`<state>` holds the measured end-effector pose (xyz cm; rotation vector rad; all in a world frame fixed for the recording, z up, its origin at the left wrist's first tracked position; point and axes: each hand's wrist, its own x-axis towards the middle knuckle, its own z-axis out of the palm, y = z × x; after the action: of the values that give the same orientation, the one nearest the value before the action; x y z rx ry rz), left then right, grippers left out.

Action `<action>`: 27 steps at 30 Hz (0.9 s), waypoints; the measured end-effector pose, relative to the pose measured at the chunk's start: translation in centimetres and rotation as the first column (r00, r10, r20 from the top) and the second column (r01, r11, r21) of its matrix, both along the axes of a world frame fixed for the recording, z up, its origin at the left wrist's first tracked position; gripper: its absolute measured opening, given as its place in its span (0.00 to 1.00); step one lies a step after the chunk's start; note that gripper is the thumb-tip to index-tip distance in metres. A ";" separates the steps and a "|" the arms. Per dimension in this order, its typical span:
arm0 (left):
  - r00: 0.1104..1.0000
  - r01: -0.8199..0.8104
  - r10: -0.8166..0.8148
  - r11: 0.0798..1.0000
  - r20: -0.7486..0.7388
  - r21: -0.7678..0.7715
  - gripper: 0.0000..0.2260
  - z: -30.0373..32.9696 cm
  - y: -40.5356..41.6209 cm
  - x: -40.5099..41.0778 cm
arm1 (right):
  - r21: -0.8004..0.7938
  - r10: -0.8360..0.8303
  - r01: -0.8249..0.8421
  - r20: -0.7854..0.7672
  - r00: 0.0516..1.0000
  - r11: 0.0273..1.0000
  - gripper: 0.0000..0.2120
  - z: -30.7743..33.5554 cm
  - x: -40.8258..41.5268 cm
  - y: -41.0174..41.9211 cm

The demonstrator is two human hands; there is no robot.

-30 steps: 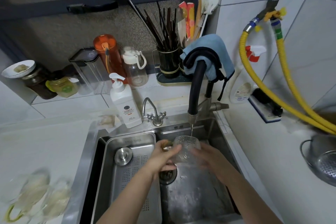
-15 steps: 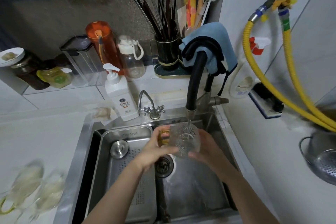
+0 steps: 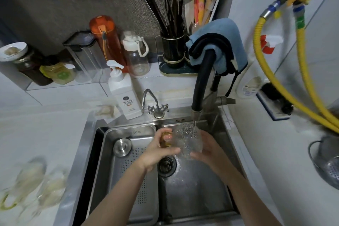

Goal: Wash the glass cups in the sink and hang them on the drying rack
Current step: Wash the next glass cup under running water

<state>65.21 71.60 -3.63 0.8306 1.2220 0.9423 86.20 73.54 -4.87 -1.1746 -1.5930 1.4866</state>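
Over the sink (image 3: 183, 198), under the faucet's (image 3: 200, 86) thin stream, the textured glass cup (image 3: 187, 141) sits between both hands: the left hand (image 3: 159, 150) grips its amber handle side, the right hand (image 3: 207, 150) cups its far wall. Blurred glassware (image 3: 34, 187) lies on the table at left.

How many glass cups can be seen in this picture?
3. One glass cup is held by both hands under the running faucet. Two blurred cups lie on the counter left of the sink. Others may be outside the view.
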 end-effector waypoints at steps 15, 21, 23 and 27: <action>0.998 0.019 -0.023 0.998 -0.063 -0.063 0.32 -1.7 -0.1 -0.1 | -0.117 -0.027 0.020 -0.064 0.998 0.993 0.30 -1.5 -0.3 -0.1; 0.996 0.032 -0.036 0.998 -0.080 -0.052 0.24 -0.2 1.1 3.0 | -0.104 -0.120 0.114 -0.051 0.991 0.988 0.33 0.9 0.8 0.8; 0.996 0.012 -0.021 0.995 -0.083 -0.103 0.19 -0.4 0.7 3.0 | -0.094 -0.123 0.118 -0.051 0.991 0.989 0.33 0.7 0.7 0.1; 0.989 0.018 -0.044 0.983 -0.138 -0.183 0.18 -0.1 0.8 2.4 | -0.085 -0.129 0.121 -0.099 0.987 0.989 0.26 1.4 -0.8 -0.3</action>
<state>67.57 72.35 -3.70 0.7793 1.3914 0.7441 85.43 73.28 -3.45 -1.1976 -1.3770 1.5156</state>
